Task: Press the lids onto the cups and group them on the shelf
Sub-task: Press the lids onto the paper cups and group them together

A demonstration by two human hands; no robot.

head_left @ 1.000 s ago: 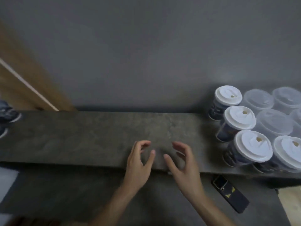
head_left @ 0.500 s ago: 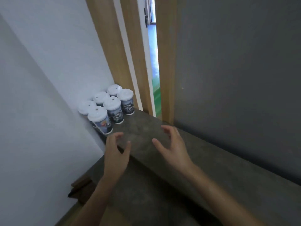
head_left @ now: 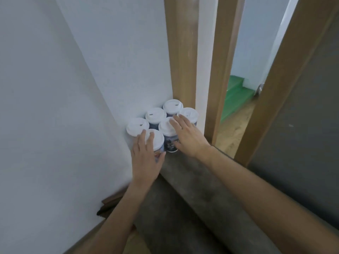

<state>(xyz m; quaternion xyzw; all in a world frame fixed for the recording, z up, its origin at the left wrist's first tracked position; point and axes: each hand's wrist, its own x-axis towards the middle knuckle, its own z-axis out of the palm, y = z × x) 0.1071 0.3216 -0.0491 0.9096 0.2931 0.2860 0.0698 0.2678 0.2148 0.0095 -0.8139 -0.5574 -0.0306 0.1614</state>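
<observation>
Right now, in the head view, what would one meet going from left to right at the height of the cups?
White wall → cluster of lidded cups → wooden frame post → doorway gap with green floor → wooden door edge → dark grey wall.

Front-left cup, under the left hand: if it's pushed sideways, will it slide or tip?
Probably tips before sliding: the cup is tall for its width and looks like light paper. The wall and neighbouring cups crowd it, so it is likely free only toward the viewer. The left hand on top should steady it.
</observation>
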